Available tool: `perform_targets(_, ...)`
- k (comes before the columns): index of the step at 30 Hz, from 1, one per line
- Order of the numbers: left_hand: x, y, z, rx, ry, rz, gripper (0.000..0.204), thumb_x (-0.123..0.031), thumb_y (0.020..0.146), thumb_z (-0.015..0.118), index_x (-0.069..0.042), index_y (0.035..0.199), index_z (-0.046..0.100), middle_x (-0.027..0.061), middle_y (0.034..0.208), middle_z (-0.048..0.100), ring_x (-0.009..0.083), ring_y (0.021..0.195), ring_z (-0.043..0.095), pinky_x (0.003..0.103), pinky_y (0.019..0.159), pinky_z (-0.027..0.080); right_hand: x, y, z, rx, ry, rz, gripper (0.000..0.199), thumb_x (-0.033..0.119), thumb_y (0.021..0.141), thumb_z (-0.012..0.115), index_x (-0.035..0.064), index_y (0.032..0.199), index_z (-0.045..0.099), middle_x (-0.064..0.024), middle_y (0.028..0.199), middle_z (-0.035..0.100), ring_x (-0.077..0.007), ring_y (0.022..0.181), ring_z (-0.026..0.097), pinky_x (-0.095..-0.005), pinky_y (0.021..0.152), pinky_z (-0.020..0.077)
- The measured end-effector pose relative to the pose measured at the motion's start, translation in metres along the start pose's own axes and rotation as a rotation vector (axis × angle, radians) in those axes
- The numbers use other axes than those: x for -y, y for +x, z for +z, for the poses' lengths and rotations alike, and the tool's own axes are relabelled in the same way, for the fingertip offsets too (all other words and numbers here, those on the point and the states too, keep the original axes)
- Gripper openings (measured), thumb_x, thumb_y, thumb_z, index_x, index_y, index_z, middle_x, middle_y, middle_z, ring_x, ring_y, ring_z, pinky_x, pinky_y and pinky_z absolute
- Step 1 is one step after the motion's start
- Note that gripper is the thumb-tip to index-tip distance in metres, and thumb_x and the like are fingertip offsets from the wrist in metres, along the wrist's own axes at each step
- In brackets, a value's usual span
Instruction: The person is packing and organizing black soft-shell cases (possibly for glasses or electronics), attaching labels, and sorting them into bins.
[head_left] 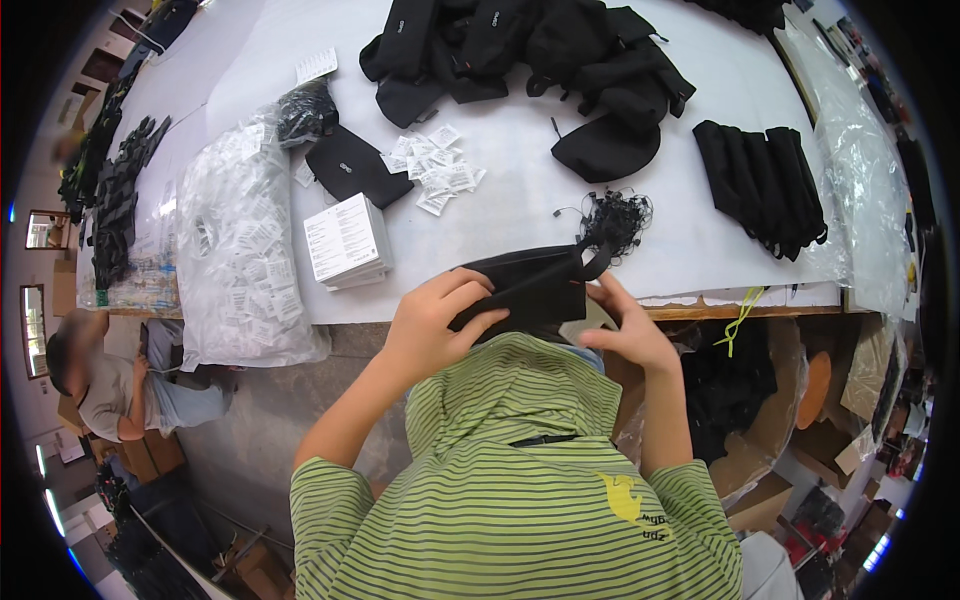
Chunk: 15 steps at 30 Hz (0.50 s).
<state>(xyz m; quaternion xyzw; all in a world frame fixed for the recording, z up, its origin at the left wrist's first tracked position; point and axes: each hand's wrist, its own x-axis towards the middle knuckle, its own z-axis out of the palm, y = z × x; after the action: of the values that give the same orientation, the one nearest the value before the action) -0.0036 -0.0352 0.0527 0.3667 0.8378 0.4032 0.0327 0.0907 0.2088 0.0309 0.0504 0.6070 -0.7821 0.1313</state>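
Note:
A black fabric pouch with a loop at its upper right corner is held up at the table's near edge. My left hand is closed on its left side, thumb in front and fingers over the top. At the pouch's right edge is my right hand, its thumb stretched out apart from the fingers; the fingertips are at the loop, partly hidden. Just beyond the pouch lies a tangle of thin black strings. A stack of white printed cards stands to the left, near a pile of small white packets.
Black pouches are heaped at the far side, with a single pouch left and several laid together right. A clear bag of white packets hangs over the table's front edge. A seated person is at far left.

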Motion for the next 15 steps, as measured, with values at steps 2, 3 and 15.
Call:
perform_targets(2,-0.001,0.0,0.002,-0.017,-0.093,-0.048,0.022,-0.015,0.068,0.079,-0.005,0.082,0.065,0.0043,0.082,0.063,0.0219,0.071,0.06,0.034,0.064,0.047,-0.005,-0.001,0.006,-0.125,-0.118,0.127,0.069,0.019,0.076,0.078,0.0066,0.135,0.044,-0.0058,0.112,0.059,-0.0143,0.106,0.051,-0.0282,0.095,0.0368)
perform_targets(3,0.001,-0.001,0.004,-0.02,-0.017,-0.022,0.022,-0.017,0.068,0.079,-0.005,0.081,0.066,0.0037,0.081,0.063,0.0217,0.072,0.059,0.033,0.064,0.046,-0.009,-0.001,0.004,-0.13,-0.119,0.129,0.069,0.019,0.076,0.078,0.0066,0.135,0.044,-0.0058,0.112,0.059,-0.0143,0.106,0.051,-0.0282,0.095,0.0368)
perform_targets(15,0.032,-0.026,-0.004,-0.067,0.276,-0.073,0.019,-0.024,0.065,0.08,-0.015,0.079,0.071,-0.0018,0.072,0.051,0.0197,0.072,0.043,0.032,0.066,0.037,0.006,-0.026,-0.058,-0.087,-0.338,0.166,0.048,0.01,0.081,0.07,0.0083,0.123,0.047,0.0007,0.089,0.056,-0.0077,0.083,0.052,-0.0221,0.079,0.0407)
